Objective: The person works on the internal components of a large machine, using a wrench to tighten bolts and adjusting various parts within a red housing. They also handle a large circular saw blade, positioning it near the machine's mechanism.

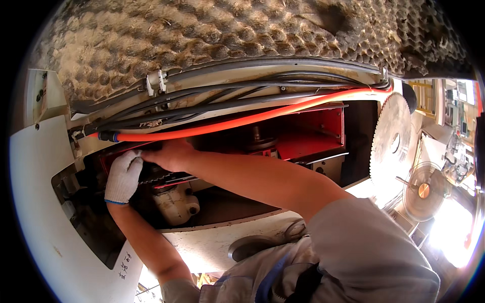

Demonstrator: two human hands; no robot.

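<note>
Both my hands are inside the long opening of a white machine housing (40,166). My left hand (124,174), in a white knitted glove, has its fingers curled closed at the left end of a red inner guard. Bare, my right hand (174,154) reaches in from the right, its fingertips bunched against the gloved fingers. What either hand grips is hidden in shadow. A toothed dark edge (162,179) runs just right of the glove, below my right wrist. Under it sits a pale metal motor-like casting (174,204). A spindle (257,136) stands behind my right forearm.
An orange hose (227,125) and black cables (212,96) cross above the opening. Dusty egg-crate foam (202,35) hangs over them. A large circular saw blade (389,141) stands at the right, with a fan (424,191) beyond. A dark round disc (250,247) lies by my body.
</note>
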